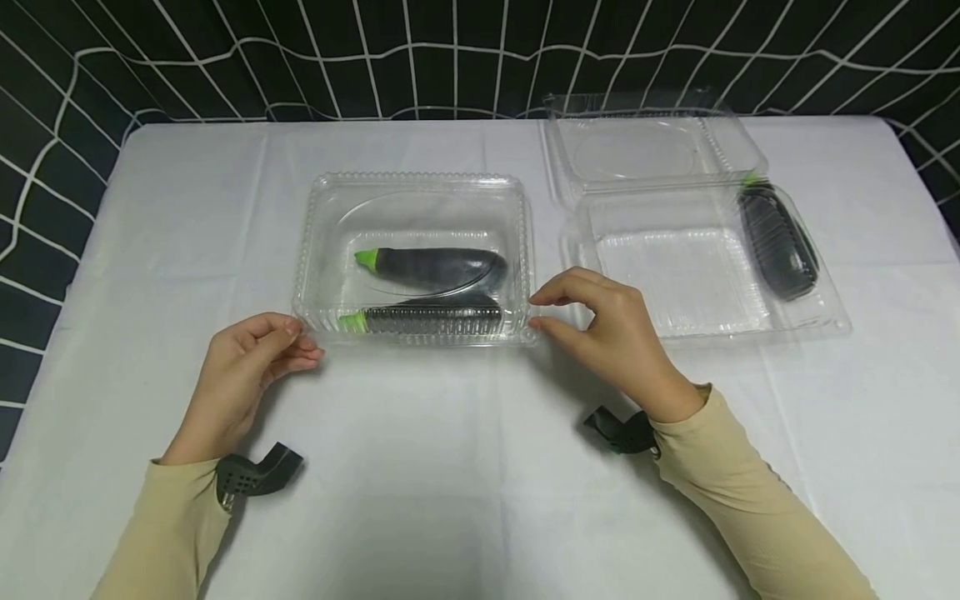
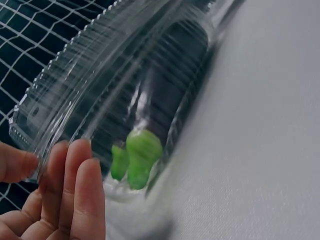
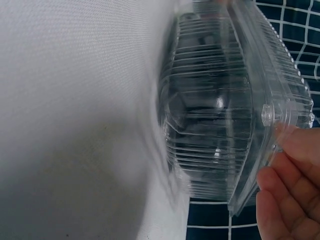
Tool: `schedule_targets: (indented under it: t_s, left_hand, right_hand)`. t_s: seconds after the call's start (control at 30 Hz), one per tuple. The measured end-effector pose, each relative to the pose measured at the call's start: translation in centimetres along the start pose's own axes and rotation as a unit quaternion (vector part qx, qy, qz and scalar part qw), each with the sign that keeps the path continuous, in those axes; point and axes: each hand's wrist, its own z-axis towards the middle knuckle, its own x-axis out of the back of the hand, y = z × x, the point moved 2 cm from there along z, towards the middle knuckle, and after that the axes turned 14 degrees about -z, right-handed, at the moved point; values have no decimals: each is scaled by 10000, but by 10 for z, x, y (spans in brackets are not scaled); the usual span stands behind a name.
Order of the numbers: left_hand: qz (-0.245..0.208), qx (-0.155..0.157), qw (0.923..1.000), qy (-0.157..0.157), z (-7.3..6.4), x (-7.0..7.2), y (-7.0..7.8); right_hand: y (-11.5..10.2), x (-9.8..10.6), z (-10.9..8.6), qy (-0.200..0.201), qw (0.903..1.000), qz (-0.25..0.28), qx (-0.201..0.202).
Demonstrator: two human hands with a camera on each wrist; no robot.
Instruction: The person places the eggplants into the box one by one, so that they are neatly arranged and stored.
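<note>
A clear plastic clamshell container (image 1: 420, 208), its lid down, lies on the white table in front of me. Two dark eggplants with green stems are inside: one eggplant (image 1: 438, 267) toward the middle, another eggplant (image 1: 431, 320) along the ribbed front wall. My left hand (image 1: 251, 358) pinches the rim at the front left corner, thumb above and fingers beneath. At the front right corner my right hand (image 1: 607, 329) pinches the rim between thumb and fingers. In the left wrist view the green stems (image 2: 142, 155) show through the plastic.
To the right stands a second clear container (image 1: 675, 275), its lid (image 1: 637, 154) folded back, with one eggplant (image 1: 780, 242) at its right side. White tablecloth (image 1: 420, 467) covers the table. Dark netting with white lines (image 1: 450, 58) rises behind the far edge.
</note>
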Motion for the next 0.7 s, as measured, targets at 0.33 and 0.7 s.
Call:
schedule_targets:
  t_s: [0.33, 0.7]
  left_hand:
    - [-516, 86, 9986, 74, -1, 0, -4]
    - [-1245, 68, 9919, 229, 0, -1, -10]
  right_hand:
    - [0, -1, 0, 9, 10000, 8, -8]
    - [1, -1, 0, 26, 9999, 80, -58]
